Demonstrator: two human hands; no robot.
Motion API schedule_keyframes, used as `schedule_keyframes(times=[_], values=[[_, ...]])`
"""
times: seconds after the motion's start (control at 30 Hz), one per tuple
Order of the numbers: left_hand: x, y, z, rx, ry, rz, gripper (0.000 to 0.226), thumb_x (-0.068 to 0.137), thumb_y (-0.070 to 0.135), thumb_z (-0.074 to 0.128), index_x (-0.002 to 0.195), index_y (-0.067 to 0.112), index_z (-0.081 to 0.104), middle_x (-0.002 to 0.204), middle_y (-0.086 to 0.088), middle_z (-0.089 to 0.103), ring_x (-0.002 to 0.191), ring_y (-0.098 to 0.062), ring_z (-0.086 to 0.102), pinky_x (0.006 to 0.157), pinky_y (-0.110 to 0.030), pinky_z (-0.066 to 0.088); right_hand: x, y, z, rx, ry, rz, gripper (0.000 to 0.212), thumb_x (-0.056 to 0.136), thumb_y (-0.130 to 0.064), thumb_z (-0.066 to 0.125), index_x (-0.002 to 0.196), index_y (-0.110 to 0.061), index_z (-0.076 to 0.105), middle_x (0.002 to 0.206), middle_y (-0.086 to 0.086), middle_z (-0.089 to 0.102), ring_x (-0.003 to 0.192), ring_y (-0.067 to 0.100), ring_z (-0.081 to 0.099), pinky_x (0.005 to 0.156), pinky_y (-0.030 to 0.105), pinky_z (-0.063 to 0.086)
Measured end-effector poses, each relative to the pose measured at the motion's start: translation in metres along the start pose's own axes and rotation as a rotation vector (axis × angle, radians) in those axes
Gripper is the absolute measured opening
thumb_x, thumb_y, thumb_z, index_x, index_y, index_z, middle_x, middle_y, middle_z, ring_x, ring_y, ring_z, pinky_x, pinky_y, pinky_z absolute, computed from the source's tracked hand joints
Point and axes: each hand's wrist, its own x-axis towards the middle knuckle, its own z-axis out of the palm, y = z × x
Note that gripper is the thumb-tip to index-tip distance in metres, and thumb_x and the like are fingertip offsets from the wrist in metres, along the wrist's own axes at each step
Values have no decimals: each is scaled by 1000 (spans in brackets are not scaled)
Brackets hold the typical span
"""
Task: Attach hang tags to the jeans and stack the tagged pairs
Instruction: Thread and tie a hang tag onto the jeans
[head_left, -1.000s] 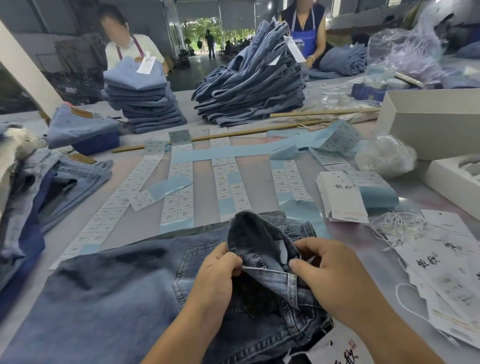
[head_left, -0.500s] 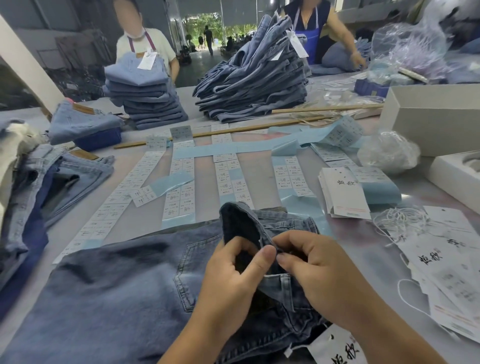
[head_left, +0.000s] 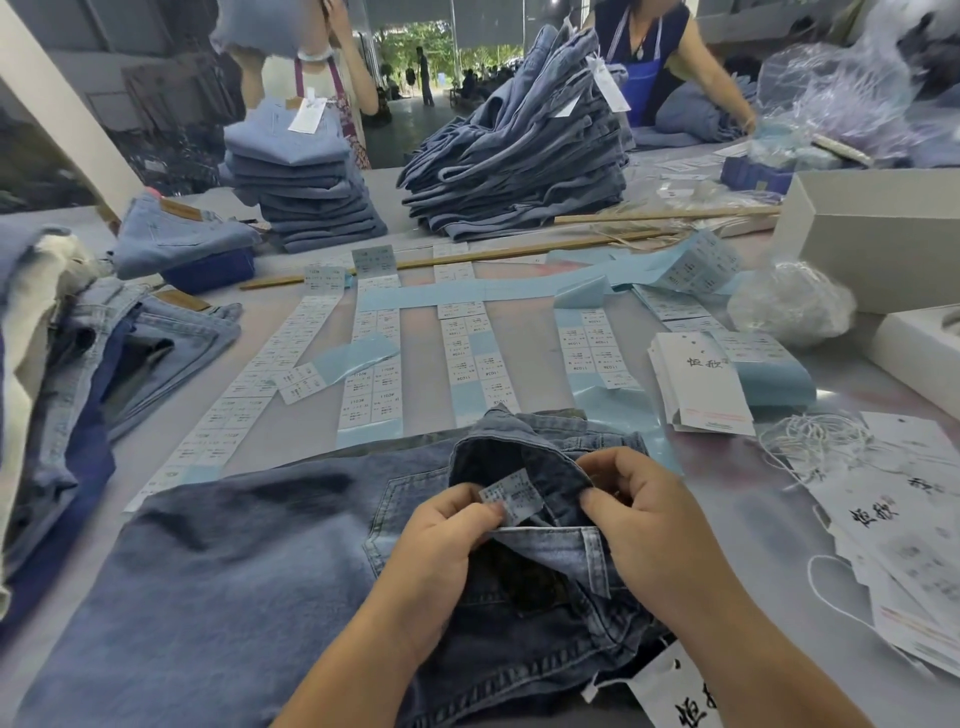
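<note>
At the table's near edge, your left hand (head_left: 441, 545) pinches a small printed label (head_left: 511, 496) and your right hand (head_left: 644, 519) pinches the turned-back waistband of the jeans (head_left: 234, 571). Hang tags (head_left: 696, 384) lie at two o'clock; sticker strips (head_left: 374, 374) crowd twelve o'clock.

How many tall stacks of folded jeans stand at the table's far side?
2: a neat stack of folded jeans at far left-centre, and a leaning stack of folded jeans at far centre. Others may be hidden behind them.

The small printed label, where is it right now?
Head view, low centre: the small printed label sits inside the jeans' opened waistband, pinched by the left hand, beside the right hand.
</note>
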Motion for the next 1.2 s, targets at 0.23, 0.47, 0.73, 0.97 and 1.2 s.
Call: schedule_keyframes(times=[0.23, 0.47, 0.73, 0.97, 1.2], values=[[-1, -4, -3, -31, -38, 6, 20, 74, 16, 64, 88, 13, 77, 96, -21, 73, 86, -31, 71, 79, -40, 58, -7, -10, 2, -139, -98, 3, 18, 85, -48, 55, 88, -34, 66, 75, -9, 70, 74, 16, 65, 75, 47, 54], [-2, -6, -6, -50, -47, 34, 20, 75, 13, 61, 87, 13, 77, 98, -21, 73, 89, -29, 71, 73, -32, 57, -7, -19, 7, -390, -116, -30, 32, 82, -61, 55, 95, -33, 64, 85, -17, 70, 83, 6, 63, 82, 38, 51], [-2, -5, -8, -73, -33, 27, 12, 75, 19, 64, 81, 12, 72, 88, -18, 68, 83, -28, 65, 84, -47, 50, -9, -20, 13, -476, -57, -27, 28, 83, -59, 56, 90, -33, 60, 76, -16, 66, 75, 4, 60, 81, 35, 48], [-4, -5, -9, -34, -25, 38, 10, 78, 29, 68, 73, 20, 71, 84, -11, 69, 81, -22, 64, 84, -44, 48, -8, -17, 16, -514, -43, -44, 25, 83, -59, 55, 89, -34, 56, 74, -16, 64, 76, 5, 59, 81, 34, 47], [-4, -5, -7, -42, -31, 39, 9, 79, 26, 69, 73, 20, 73, 83, -10, 71, 78, -21, 68, 75, -37, 51, -6, -9, 14, -484, -51, -48, 24, 86, -59, 50, 92, -36, 55, 75, -16, 64, 78, 8, 59, 80, 35, 46]])
